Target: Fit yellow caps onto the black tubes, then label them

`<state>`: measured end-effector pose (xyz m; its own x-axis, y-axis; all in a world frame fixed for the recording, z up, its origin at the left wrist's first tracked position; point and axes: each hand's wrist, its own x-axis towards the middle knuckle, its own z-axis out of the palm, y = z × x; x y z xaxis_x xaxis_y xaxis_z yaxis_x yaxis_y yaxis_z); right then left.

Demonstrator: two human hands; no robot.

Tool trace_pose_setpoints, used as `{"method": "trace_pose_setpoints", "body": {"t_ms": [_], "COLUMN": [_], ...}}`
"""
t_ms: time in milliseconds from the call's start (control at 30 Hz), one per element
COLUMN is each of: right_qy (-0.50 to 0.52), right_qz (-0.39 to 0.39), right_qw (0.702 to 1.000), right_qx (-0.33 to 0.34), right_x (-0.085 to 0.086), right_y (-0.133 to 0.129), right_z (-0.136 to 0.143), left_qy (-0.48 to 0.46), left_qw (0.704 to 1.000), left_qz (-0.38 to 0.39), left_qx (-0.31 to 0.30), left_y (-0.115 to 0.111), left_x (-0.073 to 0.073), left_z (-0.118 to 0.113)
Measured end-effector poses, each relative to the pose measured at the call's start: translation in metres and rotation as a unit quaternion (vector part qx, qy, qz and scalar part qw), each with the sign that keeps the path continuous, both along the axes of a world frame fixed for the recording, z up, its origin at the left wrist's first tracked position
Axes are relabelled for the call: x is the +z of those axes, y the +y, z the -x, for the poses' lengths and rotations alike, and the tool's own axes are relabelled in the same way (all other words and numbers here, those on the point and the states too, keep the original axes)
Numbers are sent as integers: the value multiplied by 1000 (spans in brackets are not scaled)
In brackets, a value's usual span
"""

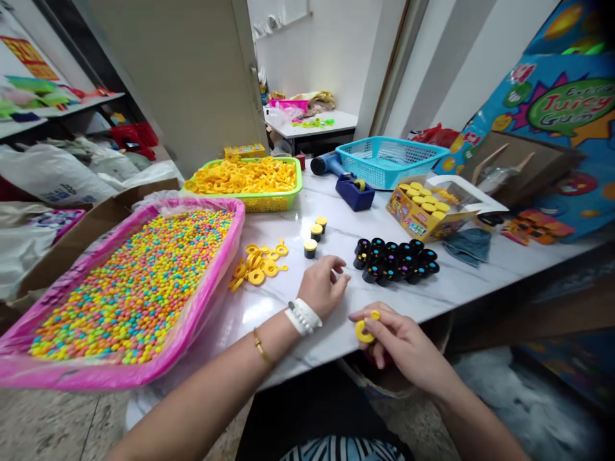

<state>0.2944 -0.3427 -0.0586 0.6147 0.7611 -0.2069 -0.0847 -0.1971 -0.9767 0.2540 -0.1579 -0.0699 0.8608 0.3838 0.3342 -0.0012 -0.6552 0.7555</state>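
Note:
My right hand [401, 342] pinches a yellow plastic ring with a small tab [364, 331] over the table's front edge. My left hand [323, 286] hovers or rests over the tabletop, fingers loosely curled and thumb apart, with nothing visible in it. Just right of it stands a cluster of small black cups [394, 266] with coloured candies inside. Beyond the left hand are three black cups with yellow lids, the nearest cup [310, 249] among them. A loose pile of yellow ring pieces [256, 266] lies to its left.
On the left sits a pink plastic-lined tray [239, 221] of coloured candy balls. Behind it is a green basket [278, 203] of yellow pieces. At the back are a blue tape dispenser [354, 194], a blue basket [379, 176] and a carton [416, 218] holding yellow-lidded cups.

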Motion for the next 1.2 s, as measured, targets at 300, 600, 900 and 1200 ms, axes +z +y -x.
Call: {"method": "trace_pose_setpoints", "body": {"t_ms": [300,600,900,1200], "right_qy": [61,-7,-46,-9], "right_qz": [-4,2,79,70], "right_qw": [998,1000,995,997], "right_qx": [-2,-2,51,21], "right_x": [-14,-8,1,14], "right_y": [-12,-12,-9,20], "right_z": [3,3,1,19], "left_qy": [17,84,239,159], "left_qw": [999,995,968,984], "left_qz": [-34,-59,-46,21], "left_qx": [-32,3,65,76], "left_y": [3,2,-10,-5], "left_x": [-10,17,41,18], "left_z": [-64,-6,121,133]}}
